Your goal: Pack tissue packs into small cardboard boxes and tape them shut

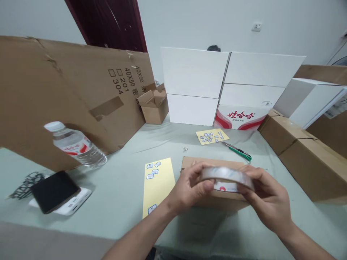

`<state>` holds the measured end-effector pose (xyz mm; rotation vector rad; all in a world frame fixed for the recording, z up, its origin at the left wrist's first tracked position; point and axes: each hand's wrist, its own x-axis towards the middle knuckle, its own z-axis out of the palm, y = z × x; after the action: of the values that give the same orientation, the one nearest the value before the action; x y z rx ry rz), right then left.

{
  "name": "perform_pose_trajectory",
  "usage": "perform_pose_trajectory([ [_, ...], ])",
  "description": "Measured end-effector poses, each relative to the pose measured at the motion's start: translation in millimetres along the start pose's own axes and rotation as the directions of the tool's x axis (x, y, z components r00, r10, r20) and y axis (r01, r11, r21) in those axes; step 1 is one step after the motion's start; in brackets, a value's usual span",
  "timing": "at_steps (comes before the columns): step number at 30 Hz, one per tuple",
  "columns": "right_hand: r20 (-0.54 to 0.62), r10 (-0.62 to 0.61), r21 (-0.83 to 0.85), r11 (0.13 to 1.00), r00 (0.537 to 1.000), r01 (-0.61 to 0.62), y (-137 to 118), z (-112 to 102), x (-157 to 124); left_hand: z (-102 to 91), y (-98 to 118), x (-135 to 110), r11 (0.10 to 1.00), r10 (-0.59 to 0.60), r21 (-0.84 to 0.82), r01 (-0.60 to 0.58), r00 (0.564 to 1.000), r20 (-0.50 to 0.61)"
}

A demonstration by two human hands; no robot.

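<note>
Both of my hands hold a roll of clear tape (227,174), one at each side, above a small brown cardboard box (217,202). My left hand (191,186) pinches the roll's left rim between thumb and fingers. On the opposite rim, the fingers of my right hand (267,196) are closed in the same way. The roll is slightly blurred, and a white inner core with a red mark shows through it. Much of the box is hidden behind the roll and hands. Left of the box lies a yellow sticker sheet (159,180) with several blue-edged labels.
A green utility knife (238,151) and a second yellow sheet (212,137) lie beyond the box. At left are a water bottle (78,146), a phone (55,191) on a white device, and a dark cord (27,186). Tall cardboard (73,86) and white panels (193,76) border the table.
</note>
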<state>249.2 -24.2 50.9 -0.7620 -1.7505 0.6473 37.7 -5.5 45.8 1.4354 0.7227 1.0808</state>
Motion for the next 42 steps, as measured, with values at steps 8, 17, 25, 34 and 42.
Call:
perform_pose_trajectory([
  [8,0.374,0.314,0.453,0.76,0.873,-0.467,-24.5,6.3,-4.2,-4.8,4.2,3.4,0.98,0.003,0.2,0.013,0.997,-0.079],
  [17,0.448,0.082,0.407,0.868,0.89,-0.285,-13.6,19.2,10.6,-4.5,-2.5,5.4,0.972,-0.069,0.224,0.071,0.997,-0.015],
  [25,0.161,-0.141,-0.113,0.981,0.977,0.16,-6.2,26.9,22.6,-1.6,-6.5,-2.2,0.825,0.256,0.458,-0.332,0.941,0.222],
  [34,0.03,-0.203,-0.257,0.945,0.979,0.204,-13.8,14.3,12.9,0.7,-5.2,-3.7,0.669,0.416,0.59,-0.452,0.886,0.207],
  [42,0.094,-0.221,-0.323,0.916,0.971,0.24,-18.4,12.0,21.7,2.6,-5.8,-8.1,0.623,0.343,0.65,-0.434,0.899,0.271],
])
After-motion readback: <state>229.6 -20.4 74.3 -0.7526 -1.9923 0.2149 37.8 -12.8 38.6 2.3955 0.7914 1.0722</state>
